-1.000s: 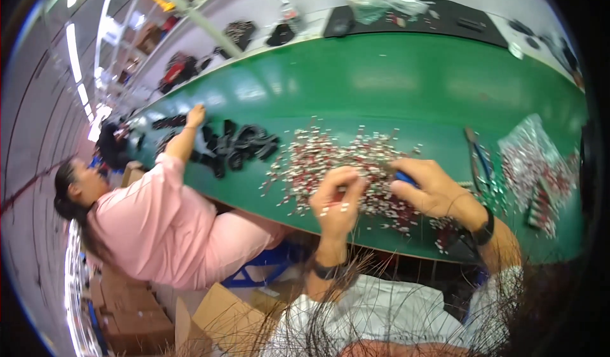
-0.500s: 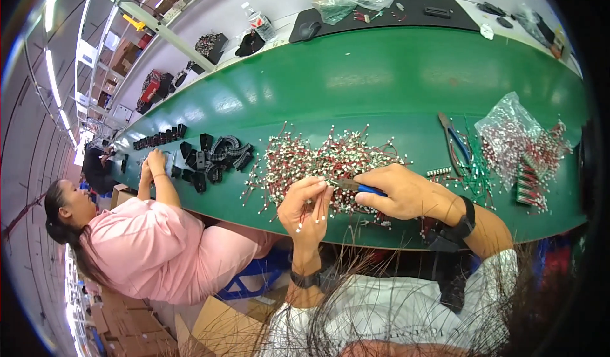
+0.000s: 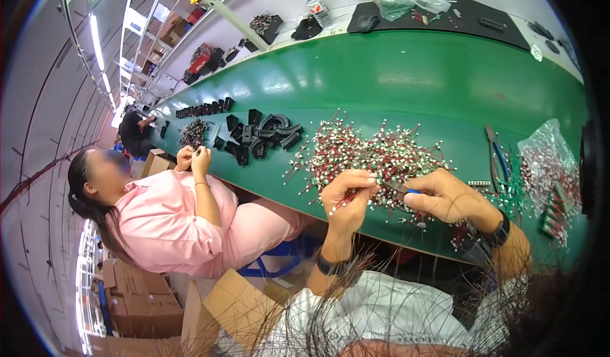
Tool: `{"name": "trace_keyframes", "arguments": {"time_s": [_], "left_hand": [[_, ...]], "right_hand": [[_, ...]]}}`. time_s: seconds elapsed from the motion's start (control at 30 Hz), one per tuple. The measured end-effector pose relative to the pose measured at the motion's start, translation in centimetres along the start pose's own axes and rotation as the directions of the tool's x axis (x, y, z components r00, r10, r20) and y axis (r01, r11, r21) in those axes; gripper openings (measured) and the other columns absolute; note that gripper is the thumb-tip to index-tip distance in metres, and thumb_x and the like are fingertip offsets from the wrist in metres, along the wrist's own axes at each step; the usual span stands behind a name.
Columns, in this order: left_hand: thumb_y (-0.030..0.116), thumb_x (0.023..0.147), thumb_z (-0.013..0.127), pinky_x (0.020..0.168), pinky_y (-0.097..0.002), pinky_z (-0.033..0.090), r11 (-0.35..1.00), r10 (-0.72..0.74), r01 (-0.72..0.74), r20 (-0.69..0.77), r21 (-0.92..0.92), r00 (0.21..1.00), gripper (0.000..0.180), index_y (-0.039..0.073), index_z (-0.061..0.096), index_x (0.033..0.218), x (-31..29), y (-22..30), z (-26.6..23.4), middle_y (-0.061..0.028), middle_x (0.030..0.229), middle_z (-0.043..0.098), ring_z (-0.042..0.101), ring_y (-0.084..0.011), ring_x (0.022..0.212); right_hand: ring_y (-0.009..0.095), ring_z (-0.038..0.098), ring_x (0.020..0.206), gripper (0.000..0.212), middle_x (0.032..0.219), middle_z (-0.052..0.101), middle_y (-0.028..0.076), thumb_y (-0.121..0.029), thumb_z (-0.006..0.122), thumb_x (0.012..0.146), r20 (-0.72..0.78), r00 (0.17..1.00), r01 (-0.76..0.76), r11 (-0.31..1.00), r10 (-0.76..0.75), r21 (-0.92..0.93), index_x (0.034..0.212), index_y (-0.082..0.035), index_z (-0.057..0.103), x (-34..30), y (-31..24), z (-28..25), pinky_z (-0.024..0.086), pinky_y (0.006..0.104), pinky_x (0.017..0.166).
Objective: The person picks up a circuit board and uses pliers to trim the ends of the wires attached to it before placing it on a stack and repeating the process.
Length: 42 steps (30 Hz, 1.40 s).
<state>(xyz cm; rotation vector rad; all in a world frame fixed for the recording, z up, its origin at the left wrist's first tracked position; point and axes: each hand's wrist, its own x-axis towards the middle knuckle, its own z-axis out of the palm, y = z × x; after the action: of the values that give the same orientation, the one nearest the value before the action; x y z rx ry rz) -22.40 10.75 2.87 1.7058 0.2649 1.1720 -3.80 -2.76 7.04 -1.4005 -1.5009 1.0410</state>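
Several thin red wires with white connector ends (image 3: 345, 202) are pinched in the fingers of my left hand (image 3: 343, 212). My right hand (image 3: 450, 195) is wrapped round pliers (image 3: 395, 186) with blue handles, whose dark jaws point left to the left fingertips. Whether the jaws touch a connector there is too small to tell. Just beyond both hands spreads a large heap of red wires with white connectors (image 3: 372, 147) on the green table (image 3: 438, 64).
To my left a co-worker in pink (image 3: 171, 220) handles small parts beside black plastic pieces (image 3: 267, 134). Right of the heap lie another pair of pliers (image 3: 492, 153), green strands (image 3: 513, 188) and a clear bag (image 3: 540, 142) over more wires. A cardboard box (image 3: 238, 306) stands below the table's near edge.
The view has swung left, so the scene sits farther right in the picture. Wire ends that hung below my left hand now lie across its palm. The co-worker's hands have drawn back from the table.
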Motion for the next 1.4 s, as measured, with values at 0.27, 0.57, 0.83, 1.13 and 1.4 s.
{"name": "trace_keyframes", "arguments": {"time_s": [0.27, 0.57, 0.83, 1.13, 1.4], "left_hand": [[0.001, 0.086, 0.072, 0.067, -0.0227, 0.049, 0.873, -0.283, 0.216, -0.095, -0.438, 0.954, 0.016, -0.001, 0.065, 0.099, 0.2, -1.9, -0.1, -0.0112, 0.098, 0.068, 0.062, -0.0113, 0.081], [-0.002, 0.067, 0.08, 0.06, -0.019, 0.043, 0.839, -0.195, 0.124, 0.08, 0.529, 0.978, 0.064, 0.005, 0.059, 0.128, 2.9, -3.0, 0.4, -0.0046, 0.102, 0.059, 0.043, -0.0055, 0.07], [0.0, 0.087, 0.054, 0.076, -0.0288, 0.05, 0.695, -0.465, 0.454, 0.134, -0.557, 0.875, 0.04, -0.005, 0.055, 0.126, 3.8, -0.6, 0.4, -0.017, 0.114, 0.062, 0.057, -0.0171, 0.088], [0.023, 0.103, 0.035, 0.116, -0.0392, 0.028, 0.577, -0.371, 0.487, 0.321, -0.656, 0.871, 0.052, -0.007, 0.03, 0.146, 1.1, 0.6, 8.7, -0.0195, 0.15, 0.037, 0.035, -0.0287, 0.139], [0.02, 0.1, 0.044, 0.114, -0.0426, 0.031, 0.606, -0.387, 0.498, 0.317, -0.62, 0.866, 0.054, -0.008, 0.033, 0.144, 1.3, 1.6, 7.4, -0.0207, 0.147, 0.04, 0.038, -0.0315, 0.138]], "right_hand": [[0.025, 0.059, 0.059, 0.029, 0.065, 0.06, 0.013, -0.027, 0.059, 0.092, -0.14, 0.99, -0.017, 0.999, 0.011, -0.045, 0.086, 0.0, 0.064, 0.3, -0.4, -0.3, 0.045, 0.0383, 0.056], [0.041, 0.062, 0.083, 0.035, 0.09, 0.064, 0.02, -0.032, 0.063, 0.087, -0.414, 0.905, -0.226, 0.716, -0.097, -0.66, 0.108, -0.004, 0.063, -0.1, 2.9, -0.9, 0.05, 0.0478, 0.073], [0.039, 0.062, 0.082, 0.031, 0.092, 0.063, 0.02, -0.021, 0.068, 0.083, -0.469, 0.831, 0.055, 0.883, -0.299, -0.466, 0.108, -0.003, 0.062, 0.3, 1.5, -0.7, 0.05, 0.0442, 0.072], [0.038, 0.062, 0.083, 0.036, 0.092, 0.063, 0.018, -0.004, 0.07, 0.071, -0.48, 0.749, 0.239, 0.863, -0.456, -0.446, 0.105, -0.001, 0.06, 0.5, 1.3, 1.0, 0.05, 0.041, 0.072], [0.035, 0.062, 0.078, 0.033, 0.089, 0.063, 0.018, -0.002, 0.067, 0.071, -0.455, 0.767, 0.332, 0.886, -0.453, -0.324, 0.103, 0.0, 0.059, 0.2, 0.4, 0.3, 0.05, 0.0379, 0.072]]}}
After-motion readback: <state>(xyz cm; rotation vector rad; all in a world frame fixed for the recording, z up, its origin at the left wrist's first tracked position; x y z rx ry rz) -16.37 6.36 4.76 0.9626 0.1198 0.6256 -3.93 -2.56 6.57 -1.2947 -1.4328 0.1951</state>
